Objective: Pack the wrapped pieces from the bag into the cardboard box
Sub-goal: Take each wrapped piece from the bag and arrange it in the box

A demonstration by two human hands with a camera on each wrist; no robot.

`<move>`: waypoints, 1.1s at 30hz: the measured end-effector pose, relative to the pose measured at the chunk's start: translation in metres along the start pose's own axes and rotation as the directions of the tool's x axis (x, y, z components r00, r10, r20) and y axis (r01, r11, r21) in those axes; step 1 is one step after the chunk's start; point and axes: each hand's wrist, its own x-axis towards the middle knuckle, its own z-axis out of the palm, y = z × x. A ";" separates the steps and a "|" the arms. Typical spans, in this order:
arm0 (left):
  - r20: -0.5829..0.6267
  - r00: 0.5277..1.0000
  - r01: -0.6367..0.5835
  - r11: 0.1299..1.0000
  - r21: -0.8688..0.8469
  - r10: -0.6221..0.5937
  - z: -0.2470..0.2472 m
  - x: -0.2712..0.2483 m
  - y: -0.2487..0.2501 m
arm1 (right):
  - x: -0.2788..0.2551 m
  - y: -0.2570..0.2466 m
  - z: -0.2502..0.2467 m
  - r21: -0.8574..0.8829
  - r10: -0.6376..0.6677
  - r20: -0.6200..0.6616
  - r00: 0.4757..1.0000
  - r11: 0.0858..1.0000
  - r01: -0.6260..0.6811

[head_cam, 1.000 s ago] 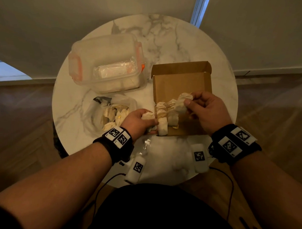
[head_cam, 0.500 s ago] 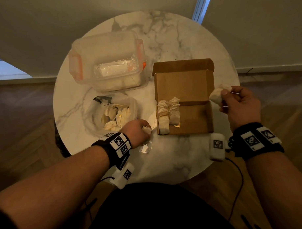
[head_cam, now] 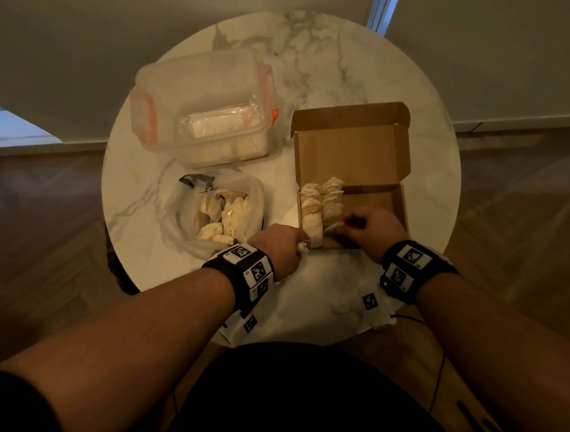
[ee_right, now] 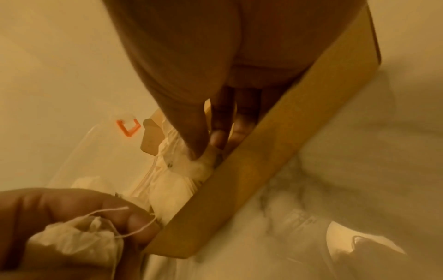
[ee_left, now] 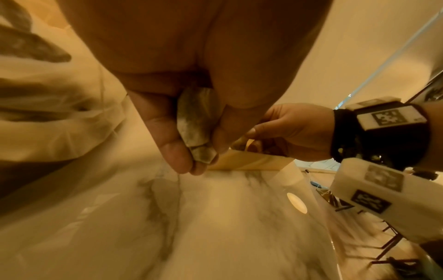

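Holding one wrapped piece pinched in my left hand just outside the cardboard box, bag beyond my knuckles, I press another into the row under my right hand, fingertips clamped on it; loose strings may snag and topple neighbours.

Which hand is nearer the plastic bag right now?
Left. The left hand grips a wrapped piece beside the plastic bag; the right hand is inside the cardboard box, farther away.
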 end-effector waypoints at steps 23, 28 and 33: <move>-0.039 0.999 -0.024 0.997 0.075 0.027 0.007 0.000 -0.004 | 0.010 -0.011 0.033 -0.224 0.041 -0.092 0.995 0.973 -0.060; -0.041 0.999 -0.018 0.998 0.052 0.020 0.004 -0.002 -0.003 | 0.007 -0.009 0.032 -0.206 0.037 -0.086 0.996 0.977 -0.054; -0.093 0.996 -0.013 0.998 -0.065 0.006 -0.002 -0.013 -0.003 | 0.002 -0.011 0.021 -0.142 0.016 -0.069 0.997 0.990 -0.026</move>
